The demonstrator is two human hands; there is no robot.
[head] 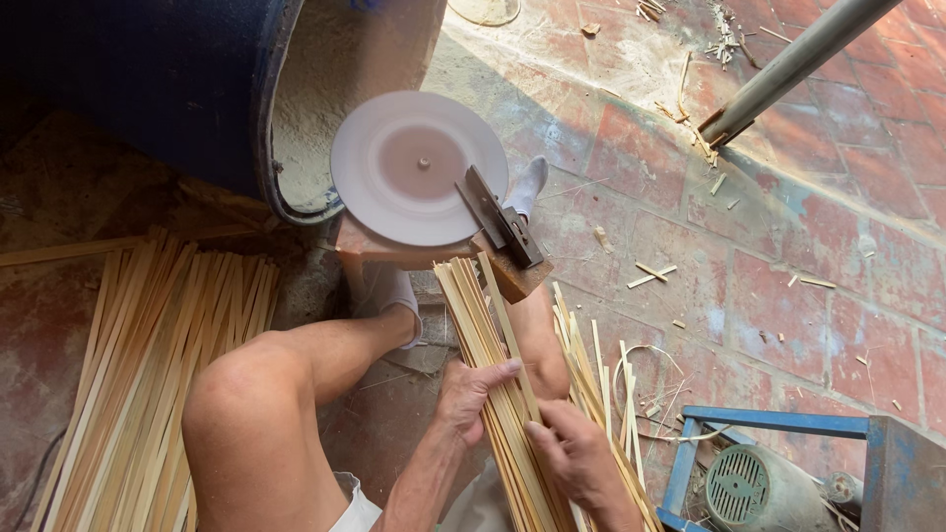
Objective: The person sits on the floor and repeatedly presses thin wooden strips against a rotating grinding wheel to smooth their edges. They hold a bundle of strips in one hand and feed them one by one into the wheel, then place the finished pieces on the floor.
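My left hand (471,394) rests on a bundle of pale bamboo strips (490,345) lying across my lap, thumb over the top strips. Just to its right, my right hand (572,455) pinches a single strip (507,320) that angles up toward the spinning grey disc (419,167). A dark metal guide (503,219) sits on the wooden block (512,281) at the disc's right edge, just above the strip ends. My bare knees frame the bundle.
A large pile of bamboo strips (163,365) lies on the floor at left. A blue drum (168,89) stands behind the disc. A grey motor in a blue frame (764,483) sits at lower right. A metal pipe (788,64) slants at top right. Loose strips (601,379) and offcuts litter the brick floor.
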